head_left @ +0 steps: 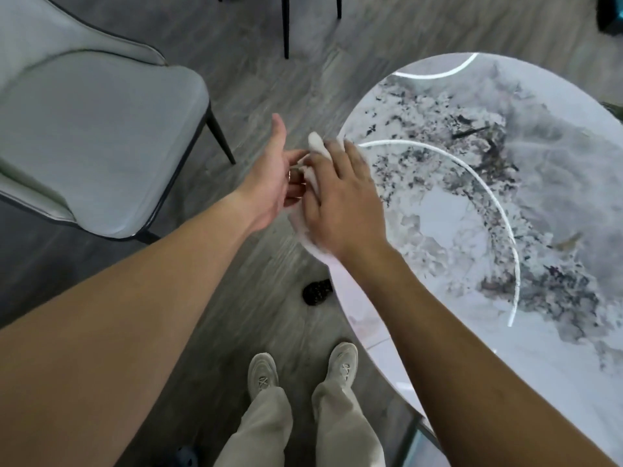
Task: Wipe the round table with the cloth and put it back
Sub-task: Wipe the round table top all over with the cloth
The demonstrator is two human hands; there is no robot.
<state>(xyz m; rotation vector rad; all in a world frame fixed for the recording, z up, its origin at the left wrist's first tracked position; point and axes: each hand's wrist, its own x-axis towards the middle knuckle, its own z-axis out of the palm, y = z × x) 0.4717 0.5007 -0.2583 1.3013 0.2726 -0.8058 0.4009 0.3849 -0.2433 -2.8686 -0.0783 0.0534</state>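
The round table [472, 210] has a glossy white top with grey and black marbling and fills the right side. A white cloth [317, 148] lies bunched at its left edge, partly hanging off. My right hand [340, 200] lies flat on the cloth, palm down, and covers most of it. My left hand [273, 176] is just off the table's edge, palm turned inward. Its fingers are curled onto the cloth's left side from beside and below. How much cloth lies under my right palm is hidden.
A grey upholstered chair [101, 139] with dark legs stands to the left on the grey wood floor. Another chair's dark legs [286, 25] show at the top. A small dark object [316, 291] lies on the floor near the table's edge. My feet [303, 369] stand below.
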